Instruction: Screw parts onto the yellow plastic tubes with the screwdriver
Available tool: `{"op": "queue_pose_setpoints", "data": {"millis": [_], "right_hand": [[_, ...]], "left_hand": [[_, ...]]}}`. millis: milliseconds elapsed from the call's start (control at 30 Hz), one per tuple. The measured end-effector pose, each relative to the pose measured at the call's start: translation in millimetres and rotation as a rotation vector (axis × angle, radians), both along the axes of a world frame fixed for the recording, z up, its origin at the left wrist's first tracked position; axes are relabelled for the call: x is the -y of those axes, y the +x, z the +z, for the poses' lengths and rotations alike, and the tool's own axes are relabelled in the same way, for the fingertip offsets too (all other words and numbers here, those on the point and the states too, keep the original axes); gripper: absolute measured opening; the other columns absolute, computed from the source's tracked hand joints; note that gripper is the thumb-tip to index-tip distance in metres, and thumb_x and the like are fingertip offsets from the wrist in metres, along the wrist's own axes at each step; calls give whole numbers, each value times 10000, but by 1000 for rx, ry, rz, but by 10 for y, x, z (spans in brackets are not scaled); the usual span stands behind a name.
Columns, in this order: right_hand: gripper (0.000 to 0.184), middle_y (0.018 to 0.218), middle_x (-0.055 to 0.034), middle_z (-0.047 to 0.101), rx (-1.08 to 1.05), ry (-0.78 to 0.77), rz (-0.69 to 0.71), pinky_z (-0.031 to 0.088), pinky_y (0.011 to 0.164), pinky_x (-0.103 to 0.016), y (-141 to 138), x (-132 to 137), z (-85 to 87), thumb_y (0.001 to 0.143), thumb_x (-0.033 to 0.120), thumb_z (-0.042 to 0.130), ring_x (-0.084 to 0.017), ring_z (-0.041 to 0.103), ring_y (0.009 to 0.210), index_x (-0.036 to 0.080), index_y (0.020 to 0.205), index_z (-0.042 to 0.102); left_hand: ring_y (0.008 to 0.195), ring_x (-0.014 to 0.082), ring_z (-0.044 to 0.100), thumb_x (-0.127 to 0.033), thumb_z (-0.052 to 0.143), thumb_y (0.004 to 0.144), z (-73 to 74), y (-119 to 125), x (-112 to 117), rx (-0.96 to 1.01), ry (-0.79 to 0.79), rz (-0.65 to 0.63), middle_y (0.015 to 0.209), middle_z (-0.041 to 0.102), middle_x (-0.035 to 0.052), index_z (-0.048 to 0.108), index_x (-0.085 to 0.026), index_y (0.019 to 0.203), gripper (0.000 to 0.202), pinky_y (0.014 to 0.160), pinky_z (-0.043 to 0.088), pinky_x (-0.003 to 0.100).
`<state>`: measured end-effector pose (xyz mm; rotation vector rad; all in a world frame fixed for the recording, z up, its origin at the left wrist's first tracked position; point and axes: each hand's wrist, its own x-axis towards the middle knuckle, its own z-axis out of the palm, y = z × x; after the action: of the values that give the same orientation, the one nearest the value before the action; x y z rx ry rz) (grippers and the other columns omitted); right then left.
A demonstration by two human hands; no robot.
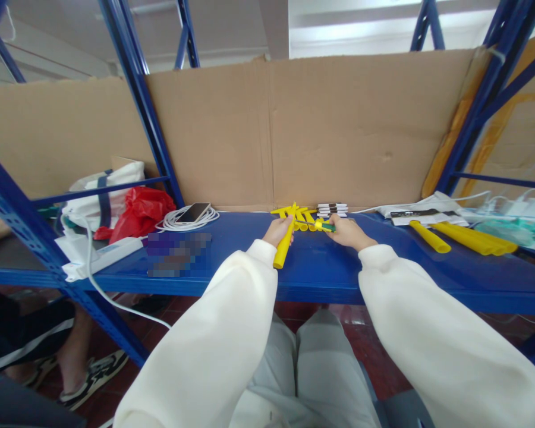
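Observation:
Over the blue shelf, my left hand (277, 230) is closed around a yellow tube-shaped handle (283, 248), whose lower end points toward me. My right hand (348, 232) grips a screwdriver (326, 226) with a green and yellow handle. Its thin shaft points left to the upper part of the yellow handle; whether the tip touches is too small to tell. Just behind the hands lies a pile of short yellow parts (311, 217), partly covered by my fingers. A small stack of black and white pieces (332, 209) sits behind my right hand.
More yellow tubes (468, 236) lie on the right by a white packet (421, 208). At left are a phone (195, 213) on a coiled white cable, a red bag (140, 211) and a power strip (104, 255). Cardboard (339, 131) walls the back; another person's leg (74, 345) shows lower left.

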<state>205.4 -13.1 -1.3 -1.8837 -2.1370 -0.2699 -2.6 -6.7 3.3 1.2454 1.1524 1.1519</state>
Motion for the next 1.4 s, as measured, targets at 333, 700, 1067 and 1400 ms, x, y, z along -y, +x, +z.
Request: {"op": "queue_pose_setpoints", "data": {"millis": [333,700,1067,1400], "right_hand": [[236,1111,-133,756,0,6,47,493,839,-306,-12,5,28,877,241,556,-275,705,1034,181,1065,685],[367,1109,-156,753,-29,-13,34,489,851,-319,14,-49,-17,850,209,586,-284,706,1021,150,1211,626],[376,1090,-153,759,1,-31,-8,490,801,-301,34,-51,-24,848,209,596,-280,712,1014,150,1219,602],[305,1125,-143,755,20,-14,-7,497,863,-300,21,-67,-11,866,224,566,-269,700,1079,166,1150,660]], "left_hand": [[309,85,432,-258,484,1016,-3,-6,10,-59,6,17,452,471,-50,498,-174,686,341,364,345,207],[318,96,442,-270,513,998,-19,-18,-11,-66,11,0,451,490,-38,511,-174,662,349,391,378,224],[315,88,441,-257,475,1008,30,-12,43,-82,12,-12,427,482,-36,502,-176,639,379,350,352,208],[321,93,448,-303,516,993,-17,-19,-21,-76,10,4,444,502,-25,510,-176,634,381,371,366,216]]}}
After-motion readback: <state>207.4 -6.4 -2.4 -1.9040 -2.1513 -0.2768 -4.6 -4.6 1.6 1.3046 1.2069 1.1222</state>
